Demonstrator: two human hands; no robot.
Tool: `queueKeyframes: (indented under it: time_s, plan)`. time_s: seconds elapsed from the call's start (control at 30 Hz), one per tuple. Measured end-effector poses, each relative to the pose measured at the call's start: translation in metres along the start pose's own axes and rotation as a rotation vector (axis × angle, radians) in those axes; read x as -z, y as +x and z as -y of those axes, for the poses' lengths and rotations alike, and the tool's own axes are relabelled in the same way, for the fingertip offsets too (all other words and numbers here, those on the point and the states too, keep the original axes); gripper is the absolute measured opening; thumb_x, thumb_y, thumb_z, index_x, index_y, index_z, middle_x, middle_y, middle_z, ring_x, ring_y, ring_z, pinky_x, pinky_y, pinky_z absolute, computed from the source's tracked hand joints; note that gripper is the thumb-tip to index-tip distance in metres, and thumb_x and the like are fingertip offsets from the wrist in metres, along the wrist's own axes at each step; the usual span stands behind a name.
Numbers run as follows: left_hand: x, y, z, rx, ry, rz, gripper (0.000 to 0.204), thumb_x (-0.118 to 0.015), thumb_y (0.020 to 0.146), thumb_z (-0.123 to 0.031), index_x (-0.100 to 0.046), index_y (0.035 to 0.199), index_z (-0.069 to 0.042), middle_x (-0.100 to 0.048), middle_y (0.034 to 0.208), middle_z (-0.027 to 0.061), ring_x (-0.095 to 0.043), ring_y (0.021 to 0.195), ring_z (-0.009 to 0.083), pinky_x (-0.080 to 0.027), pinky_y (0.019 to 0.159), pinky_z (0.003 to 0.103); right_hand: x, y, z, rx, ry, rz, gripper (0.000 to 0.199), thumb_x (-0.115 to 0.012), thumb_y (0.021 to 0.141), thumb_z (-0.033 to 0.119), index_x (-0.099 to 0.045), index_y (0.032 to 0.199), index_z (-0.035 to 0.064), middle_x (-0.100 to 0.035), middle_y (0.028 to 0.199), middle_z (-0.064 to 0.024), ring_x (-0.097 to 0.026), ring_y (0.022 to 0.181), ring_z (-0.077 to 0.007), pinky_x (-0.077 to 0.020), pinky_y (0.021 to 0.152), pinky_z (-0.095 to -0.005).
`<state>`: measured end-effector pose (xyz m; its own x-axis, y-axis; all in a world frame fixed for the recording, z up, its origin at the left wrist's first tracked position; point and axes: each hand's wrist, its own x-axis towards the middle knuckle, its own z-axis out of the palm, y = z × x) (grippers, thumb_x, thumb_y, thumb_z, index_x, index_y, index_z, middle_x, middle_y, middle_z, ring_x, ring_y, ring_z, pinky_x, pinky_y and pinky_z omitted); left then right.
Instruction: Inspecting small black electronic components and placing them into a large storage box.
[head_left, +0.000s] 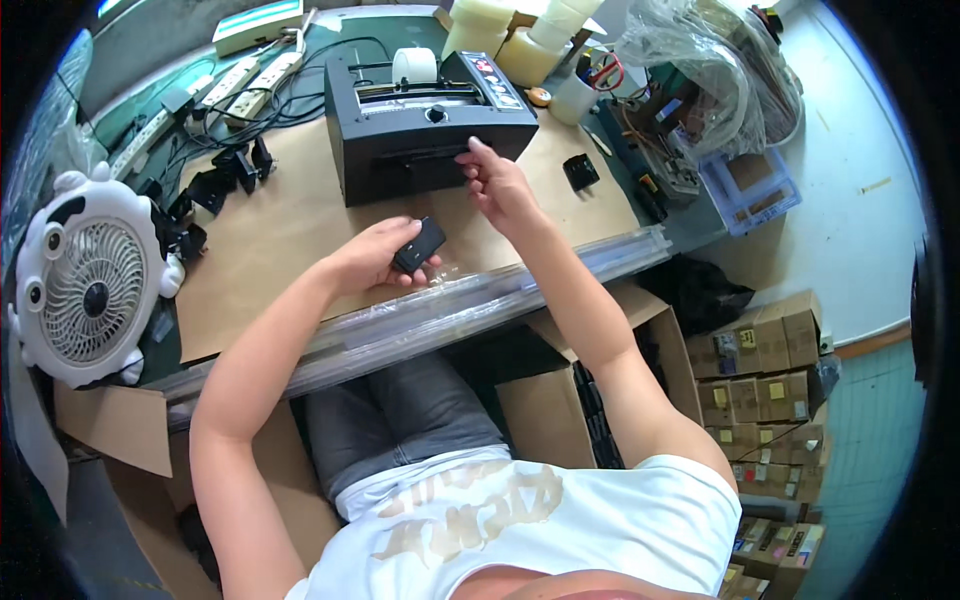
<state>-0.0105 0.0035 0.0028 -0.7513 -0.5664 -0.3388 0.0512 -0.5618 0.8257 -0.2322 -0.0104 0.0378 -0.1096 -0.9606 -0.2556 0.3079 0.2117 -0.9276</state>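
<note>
Black and small, the block (421, 247) sits in the left hand (372, 254), gripped between thumb and fingers, over the brown paper (275, 265) near its front edge. The right hand (501, 188) reaches to the front of the machine (385, 172), fingers curled, forefinger and thumb close together; whether they pinch anything, I cannot tell. On top of the machine is a white roll (414, 66). A second block (580, 173) lies right of the machine. Black pieces (210, 190) cluster near the fan (95, 285) at left.
</note>
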Motion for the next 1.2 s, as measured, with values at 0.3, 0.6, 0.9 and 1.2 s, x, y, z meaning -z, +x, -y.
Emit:
queueKeyframes:
  time_s: [0.3,0.6,0.9,1.2]
  plan:
    - [0.001,0.002,0.001,-0.052,-0.11,-0.017,0.035,-0.041,0.104,-0.036,-0.049,0.118,-0.005,-0.068,0.098,0.0154,-0.063,0.066,0.0134,-0.051,0.051,0.017,0.001,-0.008,-0.026,0.09,0.055,0.232,0.006,-0.063,0.091,0.011,-0.063,0.09,0.0049,-0.058,0.079,-0.0015,-0.049,0.064,-0.0065,-0.0362,0.054,-0.0154]
    - [0.007,0.005,0.004,-0.147,-0.176,0.029,0.047,-0.037,0.103,-0.048,-0.055,0.112,-0.005,-0.069,0.092,0.0121,-0.061,0.063,0.0114,-0.046,0.049,0.019,-0.018,-0.025,-0.043,0.386,-0.294,0.334,0.009,-0.065,0.087,0.007,-0.061,0.079,0.0057,-0.052,0.076,0.0011,-0.043,0.066,-0.0058,-0.0357,0.062,-0.0168]
    - [0.006,0.006,0.003,-0.167,-0.204,0.11,0.049,-0.038,0.102,-0.05,-0.054,0.113,-0.005,-0.068,0.092,0.0117,-0.058,0.063,0.011,-0.045,0.051,0.019,-0.016,-0.023,-0.045,0.435,-0.363,0.296,0.012,-0.066,0.085,0.007,-0.06,0.075,0.0043,-0.051,0.078,0.0008,-0.043,0.067,-0.0072,-0.036,0.061,-0.019]
    - [0.004,0.003,0.004,-0.19,-0.224,0.094,0.028,-0.044,0.098,-0.027,-0.052,0.111,-0.004,-0.067,0.095,0.0141,-0.057,0.065,0.0133,-0.045,0.051,0.018,-0.016,-0.024,-0.044,0.537,-0.495,0.291,0.012,-0.066,0.084,0.006,-0.058,0.075,0.0037,-0.05,0.082,-0.0004,-0.043,0.069,-0.0082,-0.0361,0.064,-0.0194]
